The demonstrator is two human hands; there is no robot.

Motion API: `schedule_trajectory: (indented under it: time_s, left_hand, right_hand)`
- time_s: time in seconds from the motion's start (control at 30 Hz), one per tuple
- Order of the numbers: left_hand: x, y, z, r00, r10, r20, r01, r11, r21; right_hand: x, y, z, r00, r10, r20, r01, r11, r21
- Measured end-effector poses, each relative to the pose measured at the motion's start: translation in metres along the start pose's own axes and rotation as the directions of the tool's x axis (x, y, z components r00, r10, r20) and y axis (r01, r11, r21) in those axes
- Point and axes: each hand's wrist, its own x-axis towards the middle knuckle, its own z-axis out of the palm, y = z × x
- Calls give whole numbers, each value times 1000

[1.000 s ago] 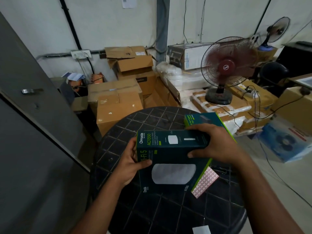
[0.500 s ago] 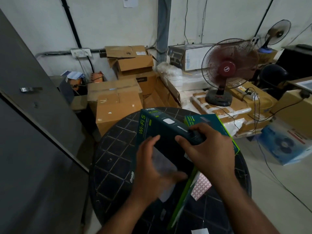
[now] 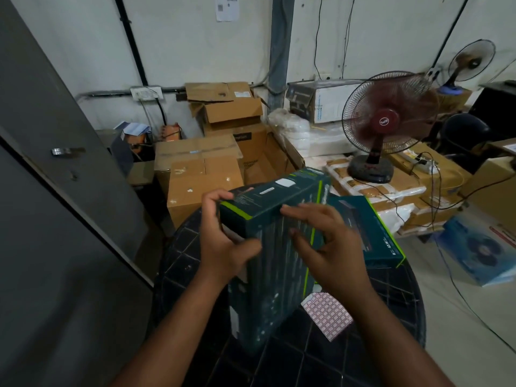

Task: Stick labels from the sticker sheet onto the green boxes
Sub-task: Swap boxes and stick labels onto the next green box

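A dark green box (image 3: 275, 263) is tilted up above the round black table (image 3: 391, 297), blurred by motion. My left hand (image 3: 223, 241) grips its upper left corner, thumb on the near face. My right hand (image 3: 326, 241) holds its right side, fingers curled over the top edge. A second green box (image 3: 374, 233) lies flat on the table behind my right hand. The pink-and-white sticker sheet (image 3: 328, 314) lies on the table below my right wrist, partly under the held box.
Cardboard boxes (image 3: 201, 177) are stacked just beyond the table. A red table fan (image 3: 385, 124) stands on packages at the right, with cables trailing to the floor. A grey door (image 3: 55, 163) leans along the left. A blue fan carton (image 3: 480, 247) lies on the floor.
The held box has been turned over from lying face-up to standing tilted on end. My left hand shifted from its front face to the upper left corner. The view moved closer.
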Motion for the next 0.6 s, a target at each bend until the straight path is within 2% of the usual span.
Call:
schedule_trajectory:
  time_s: [0.07, 0.13, 0.2, 0.23, 0.3, 0.37, 0.43, 0.6]
  left_hand:
    - [6, -9, -13, 996, -42, 79, 57, 978, -202]
    - [10, -13, -24, 981, -63, 181, 122, 935, -334]
    - [14, -18, -30, 969, -79, 232, 166, 907, -387]
    - [15, -22, -33, 963, -94, 251, 193, 894, -405]
    - [16, -33, -37, 952, -136, 275, 245, 874, -419]
    - [16, -43, -40, 940, -200, 276, 300, 870, -392]
    - [13, -52, -43, 928, -271, 256, 349, 872, -342]
    - [6, -64, -52, 920, -315, 232, 364, 907, -213]
  right_hand:
    - [11, 17, -9, 995, -70, -64, 58, 982, -177]
    - [25, 33, -25, 998, -19, -67, -7, 929, -369]
    - [34, 49, -42, 991, 102, 84, -55, 897, -438]
    - [36, 56, -48, 968, 154, 200, -67, 920, -386]
    - [33, 64, -52, 917, 196, 348, -158, 978, -135]
    - [26, 67, -47, 930, 214, 300, -222, 975, -6]
    - [18, 69, -37, 950, 211, 230, -208, 977, -38]
    - [3, 78, -19, 965, 188, 180, -183, 982, -45]
